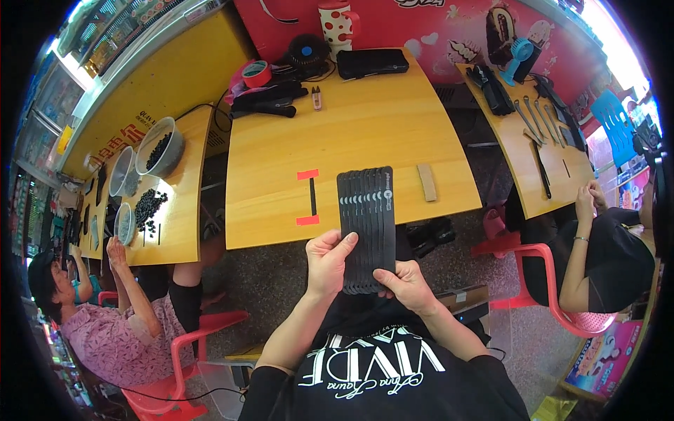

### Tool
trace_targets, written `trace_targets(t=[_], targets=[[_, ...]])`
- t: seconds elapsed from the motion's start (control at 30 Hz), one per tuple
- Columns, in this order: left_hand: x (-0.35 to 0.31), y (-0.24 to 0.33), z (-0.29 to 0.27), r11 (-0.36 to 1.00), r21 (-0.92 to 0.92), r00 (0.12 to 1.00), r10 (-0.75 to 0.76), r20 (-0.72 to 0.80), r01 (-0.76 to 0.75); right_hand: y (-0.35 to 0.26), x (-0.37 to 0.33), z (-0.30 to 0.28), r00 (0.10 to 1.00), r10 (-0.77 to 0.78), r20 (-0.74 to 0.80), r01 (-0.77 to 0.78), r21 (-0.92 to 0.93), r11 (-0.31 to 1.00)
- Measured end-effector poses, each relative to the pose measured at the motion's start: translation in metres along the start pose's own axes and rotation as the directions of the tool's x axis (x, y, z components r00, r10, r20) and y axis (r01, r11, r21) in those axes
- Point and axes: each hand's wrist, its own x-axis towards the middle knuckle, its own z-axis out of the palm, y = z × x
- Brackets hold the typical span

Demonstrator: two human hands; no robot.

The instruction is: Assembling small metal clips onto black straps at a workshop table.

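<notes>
In front of my chest, past the near edge of the middle table, I hold a fanned stack of long, flat black strips (366, 221) with rounded ends and pale printing. My left hand (327, 263) is closed on the stack's left edge, its thumb lying across the front. Lower down, my right hand (406, 284) grips the bottom right part, thumb on top; the fingers behind the strips are hidden. Beyond them on the tabletop, a narrow black strip (313, 196) lies between two pieces of red tape (307, 220). To the right lies a tan cardboard-like strip (427, 182).
Thread snips (316, 99), a red tape roll (256, 73), a black pouch (372, 62), a black fan (307, 52) and a dotted mug (335, 28) stand farther back. Co-workers sit at both side tables; the left one bears plastic bowls (173, 167) and small black pieces (149, 208).
</notes>
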Motion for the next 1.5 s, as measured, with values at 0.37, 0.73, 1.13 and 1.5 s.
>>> trace_targets(t=[0.37,0.73,1.13,1.5], targets=[[0.007,0.01,0.01,0.979,0.022,0.967,-0.204,0.151,0.203,0.012,-0.002,-0.008,0.992,-0.094,-0.08,0.102,0.098,0.99],[0.004,0.025,-0.015,0.967,0.229,0.975,-0.15,0.164,0.11,-0.004,0.015,-0.002,0.969,-0.24,-0.062,0.248,0.188,0.95],[0.092,0.08,-0.019,0.986,0.141,0.993,-0.102,0.063,0.093,-0.116,0.087,-0.079,0.873,-0.476,-0.106,0.48,0.011,0.877],[0.253,0.023,-0.028,0.555,0.83,0.993,-0.05,0.106,-0.061,-0.101,0.245,-0.203,0.811,-0.525,-0.257,0.271,-0.63,0.727]])
